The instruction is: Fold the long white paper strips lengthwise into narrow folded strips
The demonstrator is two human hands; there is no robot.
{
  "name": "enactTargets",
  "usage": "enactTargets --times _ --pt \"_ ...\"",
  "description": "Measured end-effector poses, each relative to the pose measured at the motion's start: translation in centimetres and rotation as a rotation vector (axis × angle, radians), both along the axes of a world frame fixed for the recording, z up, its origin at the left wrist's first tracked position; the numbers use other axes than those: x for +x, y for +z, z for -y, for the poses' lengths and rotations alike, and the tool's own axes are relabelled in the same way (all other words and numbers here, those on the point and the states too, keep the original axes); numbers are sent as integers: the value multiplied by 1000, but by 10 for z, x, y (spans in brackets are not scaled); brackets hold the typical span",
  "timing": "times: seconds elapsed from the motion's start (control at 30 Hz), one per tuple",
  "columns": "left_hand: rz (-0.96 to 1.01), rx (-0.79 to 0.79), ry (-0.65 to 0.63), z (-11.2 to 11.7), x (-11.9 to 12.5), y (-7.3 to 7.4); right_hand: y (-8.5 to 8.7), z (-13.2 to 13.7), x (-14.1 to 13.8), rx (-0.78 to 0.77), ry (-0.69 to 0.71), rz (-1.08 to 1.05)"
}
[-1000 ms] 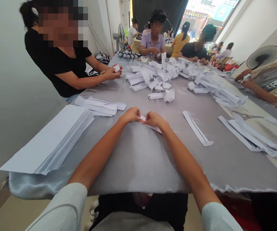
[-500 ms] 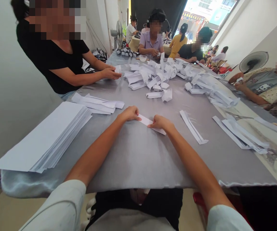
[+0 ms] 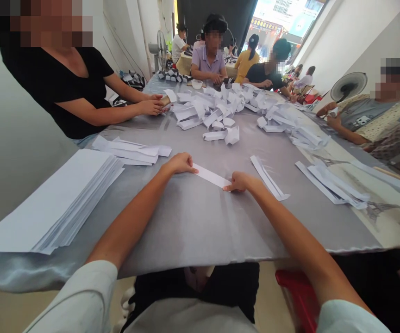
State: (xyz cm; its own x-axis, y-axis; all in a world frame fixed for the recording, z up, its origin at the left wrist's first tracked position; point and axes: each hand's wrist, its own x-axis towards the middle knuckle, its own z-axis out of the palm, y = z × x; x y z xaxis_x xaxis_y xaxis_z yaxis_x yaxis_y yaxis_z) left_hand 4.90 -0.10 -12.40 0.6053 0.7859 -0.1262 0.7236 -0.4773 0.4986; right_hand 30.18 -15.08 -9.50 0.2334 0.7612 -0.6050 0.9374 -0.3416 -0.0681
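A narrow folded strip of white paper stretches between my two hands, just at the table surface. My left hand pinches its far left end, thumb on top. At the near right end, my right hand has its thumb and curled fingers closed on the strip. A separate folded paper strip lies to the right of my right hand. Beyond my left hand sits a loose pile of folded strips. A thick stack of white paper sheets lies fanned at the left.
A heap of folded paper pieces covers the table's far middle. More strips lie at the right on the grey cloth. Co-workers sit around the table; one in a black top handles paper at the left. A red stool stands below the edge.
My right hand has slid right along the strip to its end, while my left hand keeps its hold. The view has turned slightly right. A co-worker's hand has appeared at the right edge.
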Motion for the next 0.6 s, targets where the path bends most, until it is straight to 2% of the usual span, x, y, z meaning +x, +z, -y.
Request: enactTargets --times 0.13,0.33,0.6 --pt "-7 45 14 2 1 -3 -5 -6 8 -55 54 -37" --pt "56 -3 26 -10 -7 -5 -6 -8 14 -87 62 -48" --pt "26 55 355 -23 -35 -4 -8 -5 15 -71 76 -52"
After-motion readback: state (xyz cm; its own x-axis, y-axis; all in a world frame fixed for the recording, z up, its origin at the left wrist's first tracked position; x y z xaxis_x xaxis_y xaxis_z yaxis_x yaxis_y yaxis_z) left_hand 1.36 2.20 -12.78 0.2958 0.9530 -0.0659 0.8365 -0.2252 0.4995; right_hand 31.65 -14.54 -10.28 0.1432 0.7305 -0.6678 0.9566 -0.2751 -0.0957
